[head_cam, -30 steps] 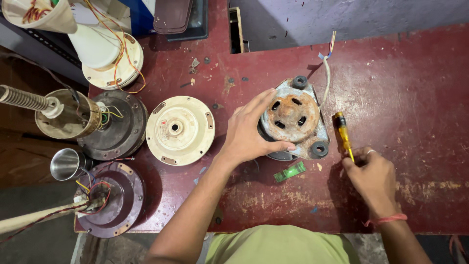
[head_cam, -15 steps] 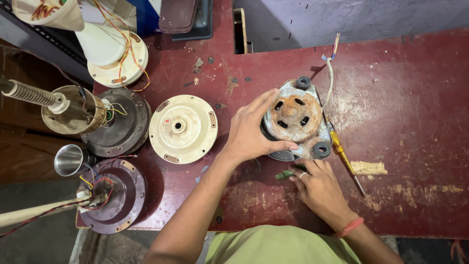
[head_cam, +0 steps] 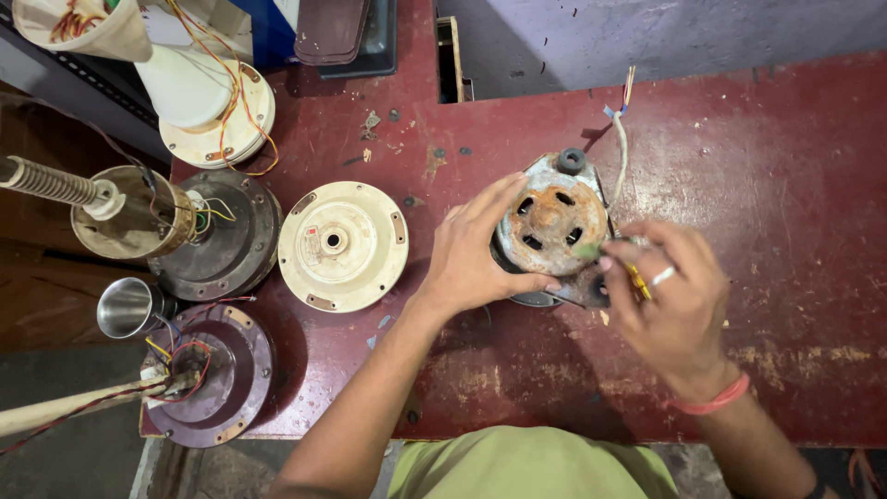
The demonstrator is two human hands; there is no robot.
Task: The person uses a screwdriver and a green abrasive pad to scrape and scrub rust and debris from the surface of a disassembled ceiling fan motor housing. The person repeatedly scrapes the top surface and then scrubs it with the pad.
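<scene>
My left hand (head_cam: 476, 254) lies flat-fingered on the rusty round motor (head_cam: 552, 226), fingers spread and pressing its left rim without closing around it. The motor sits near the middle of the dark red table (head_cam: 785, 185), whose paint is scratched and worn through to pale patches at 5 o'clock from the motor. Its face is a corroded orange-brown disc with 4 dark oval slots, set on a grey metal plate with black rubber bushings at 12 and 5 o'clock.

My right hand (head_cam: 670, 296) comes in at 3 o'clock of the motor, fingers curled together around a yellow-handled screwdriver (head_cam: 637, 280) and a small green piece (head_cam: 588, 249) pinched at the fingertips, which touches the motor's right edge. A ring sits on 1 finger and a pink band on the wrist.

A white wire (head_cam: 621, 139) with coloured ends runs away from the motor toward 1 o'clock.

At 9 o'clock of the motor, just beside my left hand, lies a smooth cream round cover (head_cam: 343, 245) with a central hub. Further toward 9 o'clock is a dark grey motor shell (head_cam: 231, 236) with loose wires, and at 8 o'clock a maroon round housing (head_cam: 217, 374) with a shiny steel cup (head_cam: 127, 307) above it. At 10 o'clock stands a white cone-shaped base (head_cam: 208, 97).
</scene>
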